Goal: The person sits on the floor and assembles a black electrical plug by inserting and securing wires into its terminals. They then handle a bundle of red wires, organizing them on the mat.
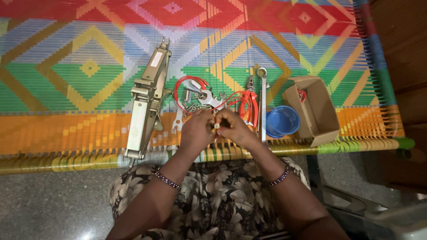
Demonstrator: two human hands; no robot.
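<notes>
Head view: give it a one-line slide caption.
Both hands pinch a small part above spanners, red wire and a scissor jack.

A woven mat spreads nested diamonds in red, green, blue, yellow and white, with an orange band along its near side and a green-and-yellow striped edge. On it lie a dull beige-gold jack, silver spanners, a loop of red wire and pliers with red-orange handles. A bright blue cup sits beside a plain brown cardboard box showing something red inside. The dress carries pale cream flowers on black. Dark purple bead bracelets circle both wrists. The floor is speckled grey.
</notes>
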